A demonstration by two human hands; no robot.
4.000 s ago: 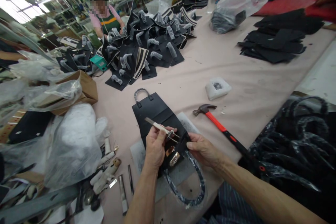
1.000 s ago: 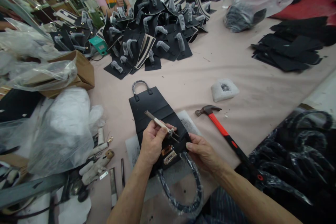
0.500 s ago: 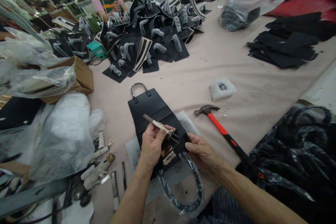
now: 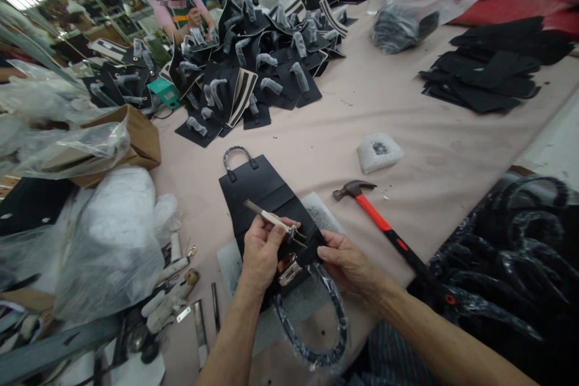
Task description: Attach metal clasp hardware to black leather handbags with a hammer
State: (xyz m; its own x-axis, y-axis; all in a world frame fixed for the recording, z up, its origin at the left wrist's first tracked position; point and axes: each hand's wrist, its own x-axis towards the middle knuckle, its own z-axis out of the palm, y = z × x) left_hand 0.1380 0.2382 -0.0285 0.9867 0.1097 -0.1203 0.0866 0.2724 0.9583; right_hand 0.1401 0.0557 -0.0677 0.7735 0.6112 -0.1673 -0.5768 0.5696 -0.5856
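My left hand (image 4: 261, 250) is closed around a slim metal tool with a white-wrapped middle (image 4: 271, 217). Two thin metal prongs (image 4: 297, 238) stick out on its right side, just over the bag; whether they belong to the tool is unclear. Pinched in my right hand (image 4: 346, 259) is the edge of a black handbag piece (image 4: 266, 184), laid out flat with a plastic-wrapped handle at each end. Shiny metal fittings (image 4: 289, 271) show on the bag between my hands. Under it lies a pale, dark-speckled slab (image 4: 319, 208).
A claw hammer (image 4: 373, 211) lies to the right, below a white plastic-wrapped block (image 4: 379, 152). Black bag pieces (image 4: 271, 78) are heaped at the back, near a co-worker (image 4: 181, 6). Hand tools (image 4: 199, 325), plastic bags (image 4: 113, 235) and a cardboard box (image 4: 140, 132) crowd the left.
The camera view has shifted slightly. Both hands keep nearly the same place and grip, with the prongs moved only a little. The co-worker's head has moved lower.
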